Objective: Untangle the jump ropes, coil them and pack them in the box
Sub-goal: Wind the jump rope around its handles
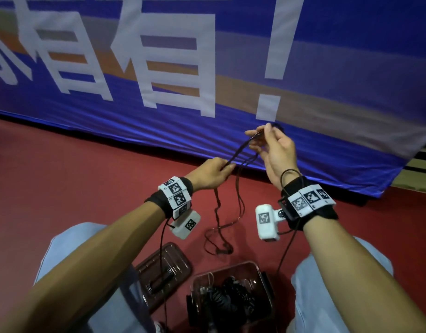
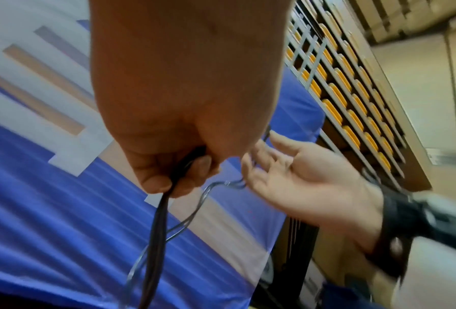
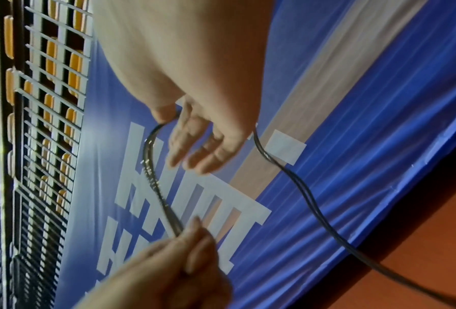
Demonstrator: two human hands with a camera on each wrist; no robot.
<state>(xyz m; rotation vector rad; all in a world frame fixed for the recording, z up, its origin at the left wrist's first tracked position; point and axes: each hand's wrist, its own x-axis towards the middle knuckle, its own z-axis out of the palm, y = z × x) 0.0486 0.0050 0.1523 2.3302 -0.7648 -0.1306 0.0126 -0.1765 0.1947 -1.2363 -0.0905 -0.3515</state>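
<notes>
Jump ropes [image 1: 240, 152] show as thin, dark, glossy cords, several strands running together. I see them stretched between my two hands and then dropping in loose kinks to a small tangled heap on the red floor [image 1: 62, 179].

My left hand [image 1: 210, 173] has its fingers curled around a bunched section of the strands; from the left wrist view the cords leave the fist downward as one thick dark bundle. My right hand [image 1: 274, 152] is raised higher and further forward, thumb and forefinger pinching the strands while the other fingers spread loosely; one loop passes behind that palm and hangs down.

Close to my knees sits the box [image 1: 262, 280], clear, rounded plastic with dark latches, and more dark coiled cord lies inside it. Its lid [image 1: 180, 260], clear and ribbed, lies flat just to the left. Behind the hands hangs a wrinkled blue banner [image 1: 351, 80] with big white characters.
</notes>
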